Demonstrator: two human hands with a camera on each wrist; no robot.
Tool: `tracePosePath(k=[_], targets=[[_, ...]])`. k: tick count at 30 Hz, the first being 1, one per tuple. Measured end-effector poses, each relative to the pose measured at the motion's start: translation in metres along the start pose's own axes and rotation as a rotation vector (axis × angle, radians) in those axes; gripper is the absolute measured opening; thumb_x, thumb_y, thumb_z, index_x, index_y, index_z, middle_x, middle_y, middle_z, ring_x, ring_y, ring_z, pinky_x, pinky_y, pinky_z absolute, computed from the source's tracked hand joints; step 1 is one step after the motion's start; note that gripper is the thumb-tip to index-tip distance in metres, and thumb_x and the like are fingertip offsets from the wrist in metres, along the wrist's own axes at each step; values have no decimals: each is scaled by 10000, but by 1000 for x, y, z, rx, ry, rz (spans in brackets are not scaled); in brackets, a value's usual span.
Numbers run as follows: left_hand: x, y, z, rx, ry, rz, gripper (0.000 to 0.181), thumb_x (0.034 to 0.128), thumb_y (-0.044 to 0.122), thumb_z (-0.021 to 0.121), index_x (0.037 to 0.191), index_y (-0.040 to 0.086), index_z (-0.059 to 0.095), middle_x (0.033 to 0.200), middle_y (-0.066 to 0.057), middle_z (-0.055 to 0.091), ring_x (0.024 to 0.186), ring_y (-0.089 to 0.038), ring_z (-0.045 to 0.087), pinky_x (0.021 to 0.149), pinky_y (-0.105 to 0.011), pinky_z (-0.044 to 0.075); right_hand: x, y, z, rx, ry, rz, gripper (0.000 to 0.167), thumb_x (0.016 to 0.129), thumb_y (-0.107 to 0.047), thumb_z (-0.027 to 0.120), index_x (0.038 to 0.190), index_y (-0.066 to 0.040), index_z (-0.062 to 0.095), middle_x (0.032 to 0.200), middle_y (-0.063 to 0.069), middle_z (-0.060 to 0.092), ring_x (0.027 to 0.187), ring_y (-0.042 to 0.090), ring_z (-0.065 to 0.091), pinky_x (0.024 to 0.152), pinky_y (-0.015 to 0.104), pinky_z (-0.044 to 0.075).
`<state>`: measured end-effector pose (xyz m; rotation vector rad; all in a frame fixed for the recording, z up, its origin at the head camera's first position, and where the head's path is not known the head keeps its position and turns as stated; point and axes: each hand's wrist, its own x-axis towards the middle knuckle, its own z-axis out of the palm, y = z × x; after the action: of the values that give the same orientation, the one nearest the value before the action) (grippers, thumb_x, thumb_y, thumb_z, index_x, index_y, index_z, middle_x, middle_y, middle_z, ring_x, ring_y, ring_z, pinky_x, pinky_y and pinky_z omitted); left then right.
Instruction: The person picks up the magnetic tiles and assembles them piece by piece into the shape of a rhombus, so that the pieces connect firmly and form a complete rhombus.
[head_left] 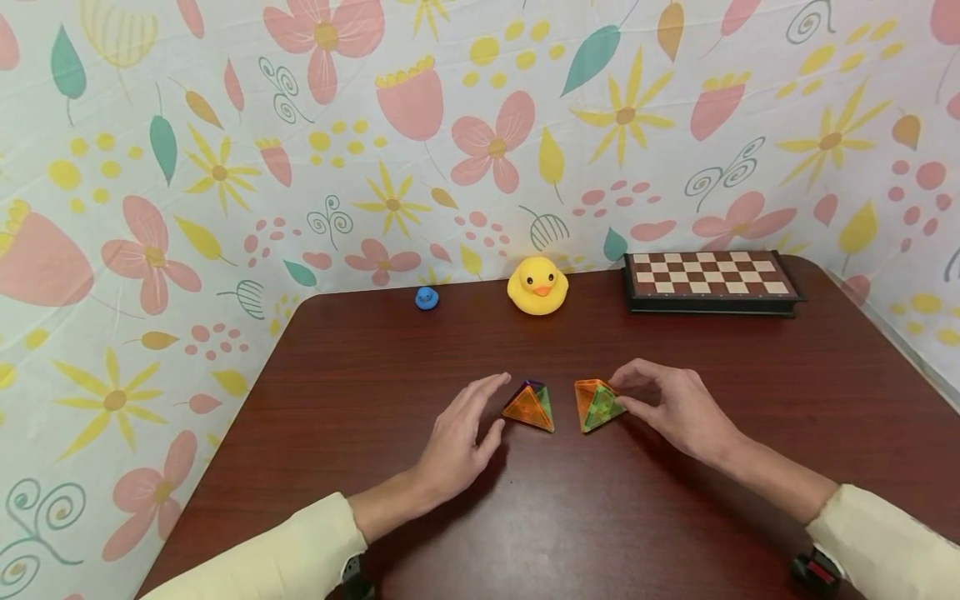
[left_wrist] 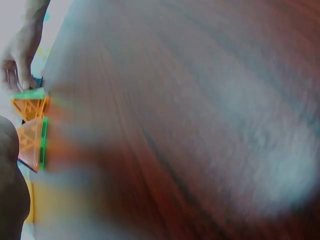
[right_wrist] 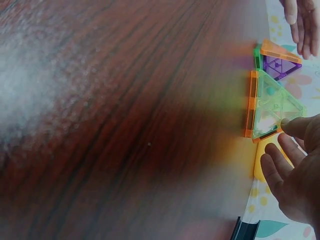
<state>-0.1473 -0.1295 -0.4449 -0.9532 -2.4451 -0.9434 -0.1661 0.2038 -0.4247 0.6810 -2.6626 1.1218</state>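
Note:
Two small pyramids of translucent triangular magnetic tiles stand apart on the table. The left pyramid (head_left: 529,407) shows orange, green and purple sides; the right pyramid (head_left: 597,406) shows orange and green ones. My left hand (head_left: 459,437) is beside the left pyramid, its fingers extended and apart from the thumb, gripping nothing. At the right pyramid's outer side, my right hand (head_left: 678,408) pinches it between thumb and index finger. In the right wrist view the thumb lies against the green tile (right_wrist: 275,105), and the other fingers are loosely bent.
Along the table's back edge stand a small blue duck (head_left: 427,298), a larger yellow duck (head_left: 537,286) and a chessboard box (head_left: 712,283). A flower-printed cloth (head_left: 420,200) hangs behind the dark wooden table (head_left: 510,517).

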Motion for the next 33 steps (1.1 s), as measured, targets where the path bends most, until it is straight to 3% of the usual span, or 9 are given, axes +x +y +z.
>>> tracePosePath(k=[6, 12, 15, 19, 24, 33], targets=[[2, -10, 1, 25, -29, -66, 664, 981, 49, 760, 1578, 77, 470, 1556, -67, 532, 1419, -218, 523, 1089, -465, 513, -2, 0, -3, -20, 8, 15, 303, 870, 15, 860, 1139, -103, 786, 1105, 51, 782, 955, 201, 755, 788, 410, 631], [4, -18, 3, 20, -81, -126, 656, 994, 139, 779, 1574, 65, 482, 1555, -82, 550, 1422, -238, 536, 1108, -472, 499, -1, 1, -3, -41, 6, 23, 268, 917, -24, 827, 1166, -123, 823, 1114, 49, 793, 870, 111, 682, 733, 228, 546], [6, -22, 4, -15, -113, -152, 626, 1001, 161, 775, 1556, 52, 507, 1538, -90, 573, 1357, -270, 596, 1078, -478, 522, 0, 3, -2, -39, -13, 31, 266, 931, -30, 813, 1181, -119, 822, 1111, 47, 794, 854, 101, 657, 731, 202, 511], [10, -26, 5, -69, -153, -198, 571, 1007, 168, 767, 1526, 67, 552, 1506, -77, 607, 1260, -281, 660, 1042, -454, 548, -1, 4, -1, -37, -36, 41, 279, 930, -41, 816, 1203, -100, 812, 1123, 51, 793, 909, 115, 689, 776, 257, 558], [12, -29, 7, -105, -197, -249, 521, 1004, 189, 770, 1490, 102, 603, 1459, -43, 646, 1263, -249, 661, 1060, -405, 537, -1, 4, 0, -24, -45, 47, 285, 927, -67, 830, 1211, -81, 807, 1146, 73, 789, 1018, 188, 729, 840, 406, 601], [16, -29, 12, -96, -221, -256, 500, 994, 241, 781, 1468, 177, 635, 1427, 23, 666, 1206, -162, 675, 1017, -344, 556, -1, 4, 1, -3, -55, 45, 305, 922, -69, 833, 1225, -55, 797, 1155, 106, 784, 1060, 237, 743, 865, 456, 610]])
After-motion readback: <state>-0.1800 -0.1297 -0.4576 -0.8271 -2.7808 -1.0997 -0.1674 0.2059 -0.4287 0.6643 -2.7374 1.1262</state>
